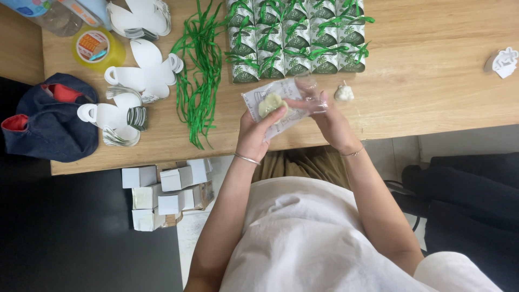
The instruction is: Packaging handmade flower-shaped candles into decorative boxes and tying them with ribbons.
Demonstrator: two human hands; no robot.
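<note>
Clear packet (278, 103) between both hands' fingers (319, 105)

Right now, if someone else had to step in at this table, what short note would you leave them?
Left hand: holds a clear plastic wrapper with a pale round cake inside it.
Right hand: pinches the wrapper's far end.
On the wooden table: a second pale cake lump, unwrapped; rows of green-ribboned gift boxes, closed; loose green ribbons; flat white box blanks.
Done: many boxes tied.
Left: the cake in hand and the loose lump are not boxed.
</note>
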